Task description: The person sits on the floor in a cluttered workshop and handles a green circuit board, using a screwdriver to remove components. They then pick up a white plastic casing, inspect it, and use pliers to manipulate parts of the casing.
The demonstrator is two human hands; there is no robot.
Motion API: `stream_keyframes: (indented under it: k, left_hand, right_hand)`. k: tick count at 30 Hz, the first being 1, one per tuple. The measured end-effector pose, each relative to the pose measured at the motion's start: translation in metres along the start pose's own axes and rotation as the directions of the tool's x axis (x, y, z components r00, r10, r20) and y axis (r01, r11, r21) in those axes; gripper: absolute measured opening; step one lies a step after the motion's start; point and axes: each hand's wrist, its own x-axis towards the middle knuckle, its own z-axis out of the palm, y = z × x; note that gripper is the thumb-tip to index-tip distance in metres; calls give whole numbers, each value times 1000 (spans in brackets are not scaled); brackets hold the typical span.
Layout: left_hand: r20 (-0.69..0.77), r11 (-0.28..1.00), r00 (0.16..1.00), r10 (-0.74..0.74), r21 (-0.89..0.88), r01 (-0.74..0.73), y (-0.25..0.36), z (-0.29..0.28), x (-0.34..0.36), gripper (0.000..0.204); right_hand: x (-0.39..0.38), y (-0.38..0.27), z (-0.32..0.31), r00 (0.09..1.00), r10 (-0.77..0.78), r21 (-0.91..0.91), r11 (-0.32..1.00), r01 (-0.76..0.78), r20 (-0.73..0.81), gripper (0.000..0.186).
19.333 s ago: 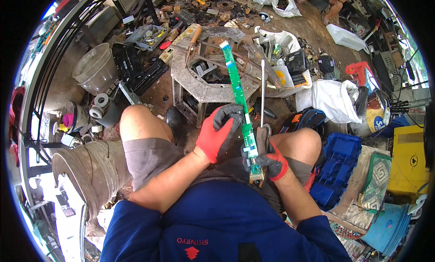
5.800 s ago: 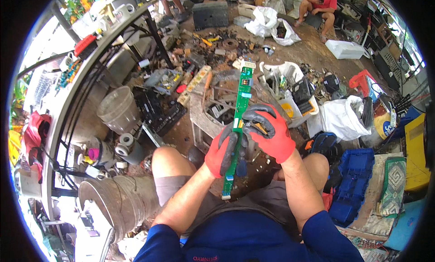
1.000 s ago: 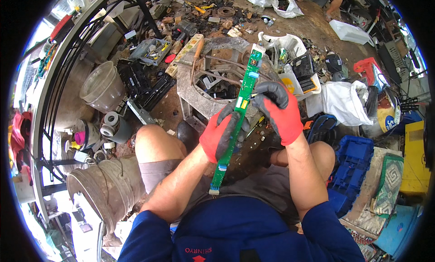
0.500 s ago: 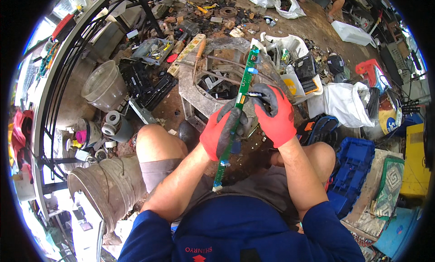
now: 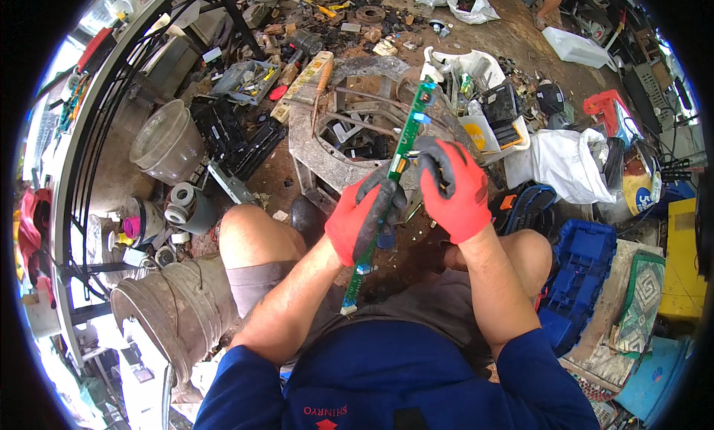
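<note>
A long, narrow green circuit board slants across the space in front of my lap, its top end pointing away to the right. Blue and white connectors sit along it. Wrapped round its middle is my left hand, in a red glove with dark grey fingers. My right hand, gloved the same way, is closed beside the board. Thumb and fingers pinch close to the board's edge, where a small light-coloured piece shows at the fingertips. What exactly they grip is too small to name.
A grimy metal frame stands just beyond the board, with scraps inside it. To its right is a white bin of parts. A clear tub, a dirty bucket and a shelf rack lie left. A blue plastic case sits right.
The board has tilted slightly, its top end shifting right and down. My right hand has turned a little and moved slightly right. My left hand keeps its hold.
</note>
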Motion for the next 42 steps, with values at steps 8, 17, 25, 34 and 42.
stream_keyframes:
  k: [8, 17, 25, 34, 42]
  left_hand:
    - [-74, 999, 997, -4, -48, 1, -4, 0, -1, 30]
    - [-14, 1000, 1000, 17, 15, -17, -1, 1, -1, 31]
    - [-19, 999, 999, 35, -17, -35, -1, -1, -1, 31]
    - [-103, 978, 989, 108, 191, -86, 1, 3, -2, 52]
    - [-102, 995, 991, 90, -25, -93, 1, -10, 4, 45]
  right_hand:
    - [-6, 8, 10, 890, 329, 612, 646, -456, 316, 24]
    - [1, 3, 2, 978, 189, 290, 934, -207, 89, 28]
    - [-4, 5, 9, 974, 195, 321, 921, -222, 114, 33]
    - [-5, 2, 2, 991, 106, -51, 993, -103, 80, 30]
    - [0, 14, -1, 850, 425, 613, 593, -522, 313, 20]
